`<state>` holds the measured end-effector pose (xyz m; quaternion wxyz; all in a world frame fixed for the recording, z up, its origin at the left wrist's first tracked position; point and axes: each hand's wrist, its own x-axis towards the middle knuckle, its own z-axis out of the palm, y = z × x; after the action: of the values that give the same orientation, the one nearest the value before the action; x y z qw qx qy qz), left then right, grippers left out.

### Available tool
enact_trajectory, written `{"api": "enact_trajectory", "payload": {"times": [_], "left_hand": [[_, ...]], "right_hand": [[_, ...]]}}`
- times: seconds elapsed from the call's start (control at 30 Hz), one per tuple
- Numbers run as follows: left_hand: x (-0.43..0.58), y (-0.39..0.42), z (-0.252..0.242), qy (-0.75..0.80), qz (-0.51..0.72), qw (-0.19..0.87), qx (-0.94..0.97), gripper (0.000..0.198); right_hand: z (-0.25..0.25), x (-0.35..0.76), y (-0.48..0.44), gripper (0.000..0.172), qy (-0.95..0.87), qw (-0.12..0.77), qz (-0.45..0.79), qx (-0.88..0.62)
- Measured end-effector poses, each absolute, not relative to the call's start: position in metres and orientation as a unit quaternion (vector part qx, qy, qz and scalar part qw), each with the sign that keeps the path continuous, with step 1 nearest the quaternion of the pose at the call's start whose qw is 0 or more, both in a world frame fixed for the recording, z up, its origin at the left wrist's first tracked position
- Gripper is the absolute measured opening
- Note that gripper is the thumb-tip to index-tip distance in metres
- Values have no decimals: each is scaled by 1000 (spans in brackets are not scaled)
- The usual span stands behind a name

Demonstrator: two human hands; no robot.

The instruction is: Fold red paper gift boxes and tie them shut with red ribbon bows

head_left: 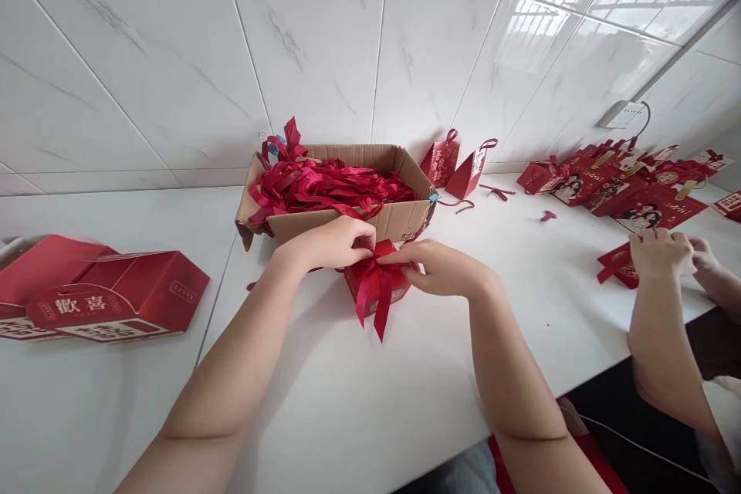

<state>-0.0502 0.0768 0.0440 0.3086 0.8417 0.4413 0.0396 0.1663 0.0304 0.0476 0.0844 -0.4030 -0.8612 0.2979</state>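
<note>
A small red gift box [396,294] stands on the white table in front of me, just before an open cardboard box. Red ribbon [383,313] is tied on its top, with two tails hanging down the near side. My left hand [337,242] pinches the ribbon at the top left of the bow. From the other side, my right hand [431,265] has its fingers closed on the ribbon near the knot, index finger pointing along the bow. Parts of the loops are hidden behind my fingers.
The cardboard box [405,218] holds a heap of red ribbon [329,184]. Folded red cartons [127,297] lie at left. Two triangular red boxes [466,172] stand by the tiled wall. At right are several red gift bags [654,201] and a co-worker's hands [663,253] on another red box.
</note>
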Motion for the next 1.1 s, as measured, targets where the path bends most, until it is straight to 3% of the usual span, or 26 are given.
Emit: {"api": "enact_trajectory", "payload": {"times": [0.17, 0.6, 0.93, 1.1], "left_hand": [[-51, 75, 47, 443, 36, 311, 840, 13], [-53, 79, 42, 430, 50, 303, 849, 12], [-56, 83, 39, 419, 34, 306, 854, 11], [-54, 82, 40, 423, 39, 303, 853, 13]], "right_hand": [[48, 169, 30, 49, -844, 90, 276, -452], [53, 166, 27, 40, -860, 45, 305, -406], [46, 172, 30, 66, -855, 20, 281, -435], [40, 167, 31, 68, -859, 1, 294, -419]]}}
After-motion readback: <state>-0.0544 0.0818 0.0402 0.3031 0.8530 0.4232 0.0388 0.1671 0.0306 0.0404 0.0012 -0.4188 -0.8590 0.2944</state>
